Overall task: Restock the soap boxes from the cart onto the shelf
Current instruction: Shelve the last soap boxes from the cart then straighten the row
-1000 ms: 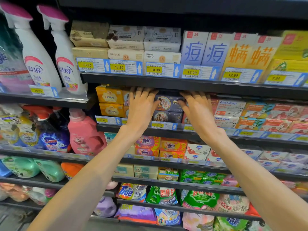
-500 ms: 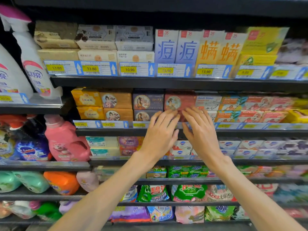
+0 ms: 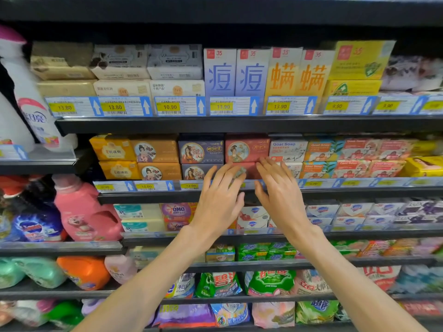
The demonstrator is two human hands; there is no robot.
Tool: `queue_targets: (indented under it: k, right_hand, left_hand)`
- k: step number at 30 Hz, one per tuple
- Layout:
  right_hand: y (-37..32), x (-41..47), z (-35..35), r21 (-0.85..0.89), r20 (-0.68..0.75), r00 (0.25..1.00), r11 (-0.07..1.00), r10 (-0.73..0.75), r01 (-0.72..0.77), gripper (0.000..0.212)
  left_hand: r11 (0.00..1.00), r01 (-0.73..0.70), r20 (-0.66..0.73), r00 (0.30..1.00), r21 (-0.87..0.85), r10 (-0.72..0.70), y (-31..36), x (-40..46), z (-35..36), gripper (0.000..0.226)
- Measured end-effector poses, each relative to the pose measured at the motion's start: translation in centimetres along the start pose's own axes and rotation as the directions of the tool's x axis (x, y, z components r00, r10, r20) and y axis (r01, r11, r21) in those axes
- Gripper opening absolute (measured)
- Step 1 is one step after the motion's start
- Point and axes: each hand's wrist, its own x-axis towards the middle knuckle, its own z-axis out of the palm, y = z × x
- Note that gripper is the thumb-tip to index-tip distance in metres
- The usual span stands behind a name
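Head view: both hands are raised before the second shelf [image 3: 148, 198], fingers spread and straight, holding nothing. The left hand [image 3: 219, 200] and right hand [image 3: 281, 198] cover the lower red soap box [image 3: 249, 170], probably to square it under the upper red soap box [image 3: 247, 148], beside the purple soap boxes [image 3: 201, 152]. The cart is out of view.

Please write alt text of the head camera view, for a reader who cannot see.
Two open hands, left hand and right hand, reach toward red soap boxes stacked on a store shelf, holding nothing. Other soaps and detergents fill surrounding shelves.
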Motion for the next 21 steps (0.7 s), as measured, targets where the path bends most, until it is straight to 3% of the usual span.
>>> queue_targets:
  k: [3,16,21]
  right_hand:
    - [-0.3,0.0,-0.3,0.045,-0.063,0.998,0.999,-0.019,0.022,0.038]
    - [-0.8,1.0,-0.3,0.067,-0.006,1.0,0.998,0.001,-0.001,0.035]
    - [0.4,1.6,-1.6,0.131,-0.091,0.996,0.991,0.001,0.011,0.034]
  left_hand:
    - [1.0,-0.001,-0.022,1.0,-0.007,0.001,-0.2,0.5,-0.3,0.043]
    - [0.999,0.023,0.006,1.0,0.041,-0.023,-0.4,1.7,-0.5,0.047]
    - [1.0,-0.02,-0.142,0.99,0.002,0.02,-1.2,2.1,-1.6,0.039]
